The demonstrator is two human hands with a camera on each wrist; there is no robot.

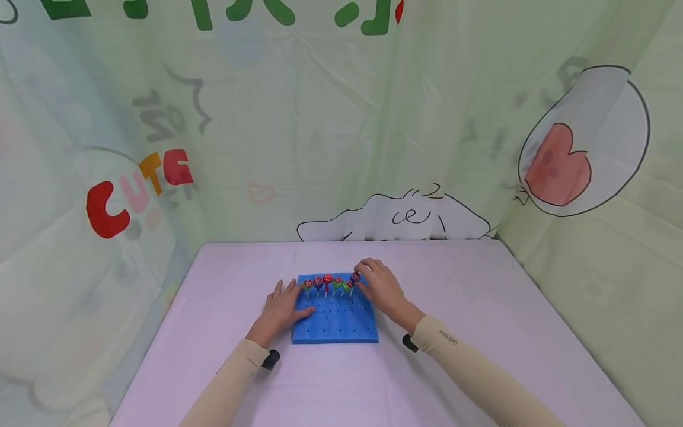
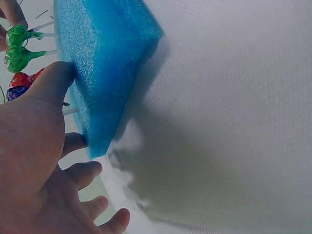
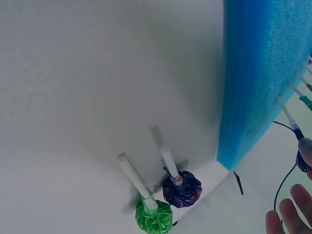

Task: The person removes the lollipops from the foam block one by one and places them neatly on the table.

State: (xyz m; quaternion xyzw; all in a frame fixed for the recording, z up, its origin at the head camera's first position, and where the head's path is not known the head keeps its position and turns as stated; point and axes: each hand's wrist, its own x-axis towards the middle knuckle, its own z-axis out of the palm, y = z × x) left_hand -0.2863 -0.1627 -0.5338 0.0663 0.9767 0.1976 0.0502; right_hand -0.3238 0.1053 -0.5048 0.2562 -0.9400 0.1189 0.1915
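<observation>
Nearby, loose green lollipop (image 3: 154, 217), loose purple lollipop (image 3: 183, 189), curtain (image 1: 320, 130) behind.

Table (image 1: 453, 284): lilac top.
Curtain (image 1: 320, 118): pale green, behind the far edge and along the table's sides.
Word (image 1: 140, 203): CUTE, 4 coloured letters, above the far left corner.
Balloon drawing (image 1: 608, 124): 1 red heart (image 1: 557, 169), above the far right corner.
Animal drawing (image 1: 373, 220): black outline, along the far edge.
Green letters (image 1: 203, 15): high up, cut off.
</observation>
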